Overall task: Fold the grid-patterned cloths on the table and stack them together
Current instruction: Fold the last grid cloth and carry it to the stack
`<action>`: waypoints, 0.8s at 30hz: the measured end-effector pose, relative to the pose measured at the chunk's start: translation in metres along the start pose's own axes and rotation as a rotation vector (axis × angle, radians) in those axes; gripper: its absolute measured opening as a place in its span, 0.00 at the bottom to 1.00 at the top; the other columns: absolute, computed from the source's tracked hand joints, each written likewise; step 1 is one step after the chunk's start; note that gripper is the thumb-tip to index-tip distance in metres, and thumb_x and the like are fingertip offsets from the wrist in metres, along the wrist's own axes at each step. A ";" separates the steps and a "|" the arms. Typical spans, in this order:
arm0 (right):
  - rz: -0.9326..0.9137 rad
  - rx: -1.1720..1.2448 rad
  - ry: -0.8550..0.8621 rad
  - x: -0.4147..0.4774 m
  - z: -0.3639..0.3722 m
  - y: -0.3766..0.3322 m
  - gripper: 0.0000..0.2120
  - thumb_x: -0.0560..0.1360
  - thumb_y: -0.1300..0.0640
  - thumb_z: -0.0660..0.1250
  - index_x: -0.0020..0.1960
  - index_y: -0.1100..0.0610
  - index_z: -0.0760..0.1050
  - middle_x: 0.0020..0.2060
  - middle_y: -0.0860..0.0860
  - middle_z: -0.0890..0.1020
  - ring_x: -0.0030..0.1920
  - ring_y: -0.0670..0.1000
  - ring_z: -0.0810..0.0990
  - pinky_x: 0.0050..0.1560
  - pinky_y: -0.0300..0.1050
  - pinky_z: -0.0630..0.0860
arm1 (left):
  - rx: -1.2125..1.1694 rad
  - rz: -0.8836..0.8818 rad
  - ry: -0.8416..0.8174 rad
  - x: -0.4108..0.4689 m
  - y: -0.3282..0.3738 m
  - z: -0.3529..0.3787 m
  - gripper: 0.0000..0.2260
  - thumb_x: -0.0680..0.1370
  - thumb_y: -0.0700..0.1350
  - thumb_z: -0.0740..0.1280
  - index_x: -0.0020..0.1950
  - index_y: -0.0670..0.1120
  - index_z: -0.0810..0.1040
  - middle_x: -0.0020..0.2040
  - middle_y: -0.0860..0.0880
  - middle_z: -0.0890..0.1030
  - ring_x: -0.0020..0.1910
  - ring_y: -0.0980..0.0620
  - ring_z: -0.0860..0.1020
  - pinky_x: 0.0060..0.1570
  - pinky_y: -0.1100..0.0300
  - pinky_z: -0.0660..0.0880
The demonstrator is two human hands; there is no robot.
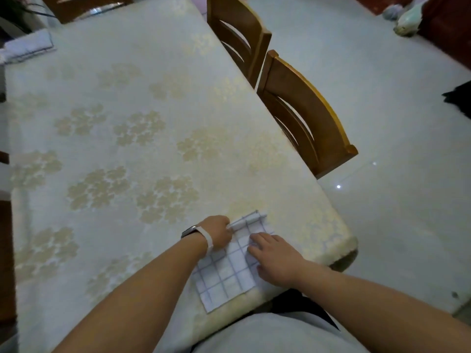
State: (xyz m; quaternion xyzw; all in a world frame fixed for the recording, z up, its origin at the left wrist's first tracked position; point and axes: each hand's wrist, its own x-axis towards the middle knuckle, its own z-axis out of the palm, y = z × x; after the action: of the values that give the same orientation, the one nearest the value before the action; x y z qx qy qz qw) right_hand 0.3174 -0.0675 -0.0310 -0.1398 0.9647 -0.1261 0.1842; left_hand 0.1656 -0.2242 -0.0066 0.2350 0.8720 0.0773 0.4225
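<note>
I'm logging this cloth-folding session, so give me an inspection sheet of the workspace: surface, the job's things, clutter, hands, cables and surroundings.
Surface: table under a cream floral tablecloth, lying flat.
Job's things: grid-patterned cloth at the near right corner, its far edge turned up in a fold; pale pile at the far left edge, probably folded cloths, too blurred to be sure.
Clutter: nothing seen.
Hands: left hand pinches the cloth's turned-up edge; right hand presses flat on the cloth.
Cables: nothing seen.
Surroundings: two wooden chairs along the table's right side; glossy pale floor; unclear objects on the floor at far right.
</note>
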 end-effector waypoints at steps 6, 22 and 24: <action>0.193 0.167 0.163 0.005 -0.011 0.008 0.23 0.67 0.47 0.63 0.58 0.57 0.75 0.61 0.59 0.76 0.57 0.62 0.78 0.49 0.52 0.77 | -0.432 -0.018 0.173 -0.030 -0.023 -0.007 0.17 0.78 0.47 0.64 0.32 0.48 0.64 0.29 0.51 0.66 0.28 0.52 0.65 0.30 0.59 0.60; 0.647 1.231 0.143 0.058 -0.042 -0.029 0.19 0.77 0.55 0.67 0.66 0.46 0.66 0.49 0.51 0.76 0.46 0.49 0.77 0.45 0.43 0.73 | -1.278 -0.197 0.470 -0.076 -0.065 0.003 0.08 0.76 0.47 0.69 0.38 0.48 0.83 0.42 0.44 0.84 0.44 0.42 0.82 0.51 0.45 0.78; 0.626 1.180 0.145 0.064 -0.043 -0.030 0.18 0.76 0.59 0.67 0.63 0.49 0.71 0.51 0.53 0.77 0.46 0.49 0.77 0.43 0.42 0.73 | -1.309 -0.269 0.486 -0.079 -0.070 0.006 0.09 0.74 0.49 0.70 0.46 0.44 0.84 0.45 0.42 0.85 0.47 0.40 0.83 0.53 0.42 0.78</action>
State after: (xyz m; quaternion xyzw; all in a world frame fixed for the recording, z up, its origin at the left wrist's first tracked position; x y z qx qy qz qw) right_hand 0.2501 -0.1077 -0.0042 0.2793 0.7391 -0.5821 0.1922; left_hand 0.1883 -0.3237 0.0210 -0.2008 0.7375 0.5826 0.2766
